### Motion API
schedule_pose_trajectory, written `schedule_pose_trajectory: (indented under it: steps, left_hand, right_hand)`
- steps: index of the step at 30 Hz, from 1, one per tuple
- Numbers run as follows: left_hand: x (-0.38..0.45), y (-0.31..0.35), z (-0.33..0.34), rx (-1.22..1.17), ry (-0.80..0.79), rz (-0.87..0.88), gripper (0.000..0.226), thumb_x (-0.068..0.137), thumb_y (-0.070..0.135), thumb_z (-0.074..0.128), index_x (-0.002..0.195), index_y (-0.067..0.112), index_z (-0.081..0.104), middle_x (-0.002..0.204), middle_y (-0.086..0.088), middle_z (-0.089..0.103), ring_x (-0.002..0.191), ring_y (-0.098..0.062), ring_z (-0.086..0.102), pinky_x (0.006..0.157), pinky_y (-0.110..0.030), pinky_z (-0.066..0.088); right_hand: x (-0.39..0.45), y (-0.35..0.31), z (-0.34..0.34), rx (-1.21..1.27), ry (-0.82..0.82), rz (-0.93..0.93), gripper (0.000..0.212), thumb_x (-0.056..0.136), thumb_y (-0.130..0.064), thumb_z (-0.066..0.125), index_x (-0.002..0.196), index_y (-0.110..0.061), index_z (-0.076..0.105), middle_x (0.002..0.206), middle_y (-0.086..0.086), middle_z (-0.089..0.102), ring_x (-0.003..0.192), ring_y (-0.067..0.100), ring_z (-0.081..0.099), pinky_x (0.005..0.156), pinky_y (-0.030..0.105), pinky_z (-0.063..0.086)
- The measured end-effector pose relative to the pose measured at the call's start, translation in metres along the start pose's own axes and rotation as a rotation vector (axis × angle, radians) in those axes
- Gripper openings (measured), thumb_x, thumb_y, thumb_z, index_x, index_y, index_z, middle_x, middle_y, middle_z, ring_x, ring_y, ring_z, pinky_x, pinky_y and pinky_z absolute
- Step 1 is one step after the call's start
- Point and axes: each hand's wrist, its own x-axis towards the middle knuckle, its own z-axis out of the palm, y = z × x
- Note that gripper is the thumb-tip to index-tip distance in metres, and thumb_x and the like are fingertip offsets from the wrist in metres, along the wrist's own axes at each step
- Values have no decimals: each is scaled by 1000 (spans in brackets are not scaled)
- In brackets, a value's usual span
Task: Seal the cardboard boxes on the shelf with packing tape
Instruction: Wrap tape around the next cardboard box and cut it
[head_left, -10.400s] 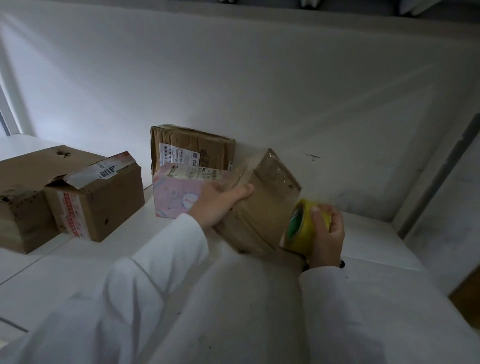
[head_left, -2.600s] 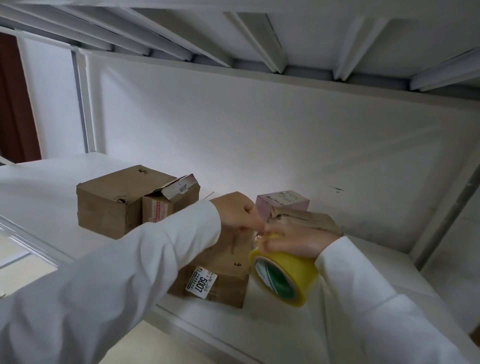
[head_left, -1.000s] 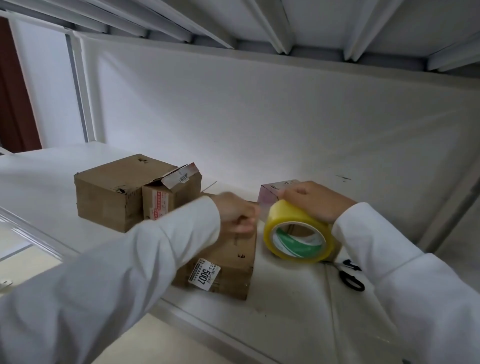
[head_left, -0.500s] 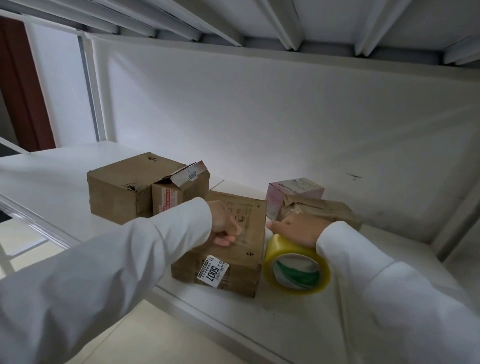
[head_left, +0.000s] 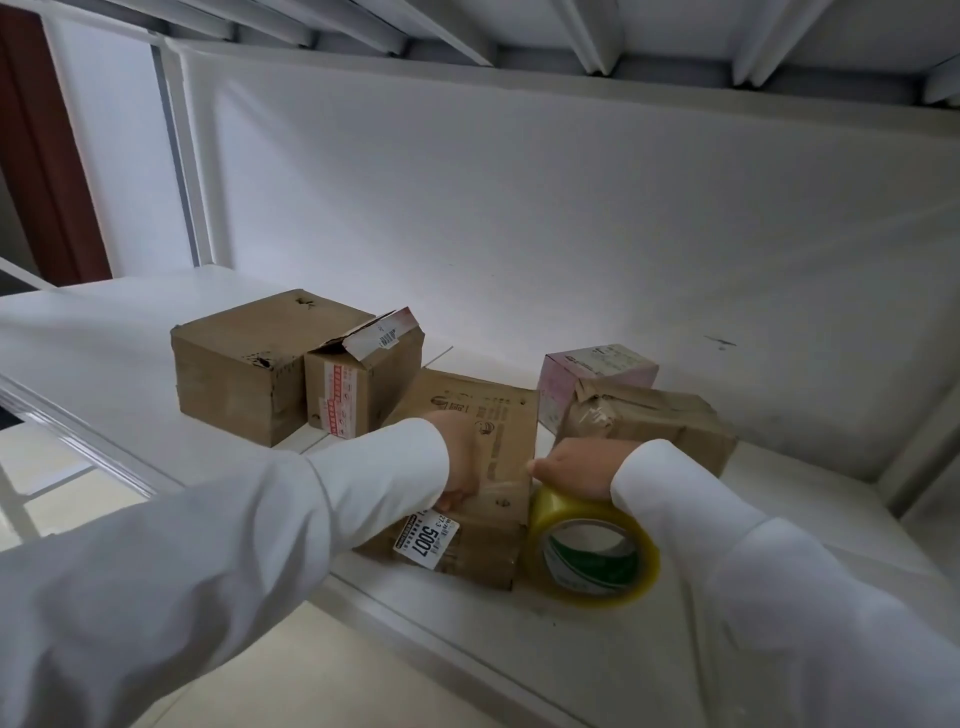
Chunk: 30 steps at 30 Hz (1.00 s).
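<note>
A flat cardboard box (head_left: 488, 421) with a white "5007" label lies near the front edge of the white shelf (head_left: 597, 639). My left hand (head_left: 460, 465) presses on its near top edge, where a clear strip of tape runs across. My right hand (head_left: 576, 467) grips the top of a yellow tape roll (head_left: 589, 551) standing on edge just right of the box. The strip stretches from the roll onto the box top.
Two brown boxes stand at the left: a large one (head_left: 244, 374) and a smaller one (head_left: 358, 384) with a lifted flap. Behind on the right are a pink box (head_left: 587, 374) and a crumpled brown box (head_left: 660, 421). The shelf's back wall is close behind.
Both hands have slid toward the box's near edge, and the roll has come down beside the box with the tape strip drawn over its top.
</note>
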Motion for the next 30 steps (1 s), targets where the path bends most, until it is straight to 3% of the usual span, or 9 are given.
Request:
schedule_pose_trajectory:
  steps: [3,8,10,12,14,16,19,22,30]
  left_hand:
    - [3,9,6,449,70,67,14,87,30,57,88,16,53,73,0,54,61,-13,51,53,-24,41]
    - [4,1,-13,652,56,-66,52,76,59,56,115,25,52,95,0,57,83,-24,57,70,-33,49]
    - [-1,-7,-25,759,87,-122,51,83,54,55,123,24,50,100,0,58,89,-22,57,79,-31,48]
    - [-5,-10,-29,845,175,-108,33,90,33,54,120,19,54,96,1,58,85,-20,56,73,-29,46]
    - [-2,-7,-21,695,243,19,26,89,37,49,107,20,58,90,3,58,80,-18,56,67,-30,45]
    - [6,1,1,399,163,244,41,89,48,33,106,20,57,102,-3,59,92,-23,58,79,-38,49]
    - [9,13,43,91,130,372,48,101,34,24,146,18,29,152,-5,30,140,-24,28,117,-41,20]
    - [12,4,53,155,167,367,56,102,39,19,152,22,1,160,4,3,147,-15,1,118,-38,1]
    - [26,-33,20,453,23,67,76,90,69,12,150,29,-12,158,1,-17,145,-20,-14,116,-52,-1]
  right_hand:
    - [-3,-5,-1,-44,-5,-13,47,101,-44,26,121,-15,57,113,8,60,102,24,57,87,31,39]
    - [-4,-6,2,-40,4,21,50,101,-45,24,129,-15,52,123,8,57,110,25,55,89,32,38]
    - [-4,-7,3,-36,1,24,50,101,-45,24,130,-14,51,123,8,57,111,25,55,90,32,39]
    - [-4,-8,3,-40,2,22,51,102,-45,23,133,-13,49,127,9,56,114,25,54,94,33,39]
    - [-5,-11,2,-45,-4,25,51,102,-44,23,134,-12,47,130,10,54,117,26,52,98,35,39]
    - [-7,-13,1,-95,-31,-8,46,103,-35,25,134,-9,46,133,12,52,119,27,51,99,34,38]
    - [-9,-14,1,-60,-10,-13,38,102,-19,36,138,-8,41,138,15,47,126,27,45,106,32,34]
    - [-8,-13,2,-59,-11,-26,41,101,-25,39,141,-12,35,137,15,44,126,29,44,106,34,32]
    - [-9,-12,1,16,-78,62,58,99,-53,26,139,-14,43,138,10,48,125,28,47,105,39,33]
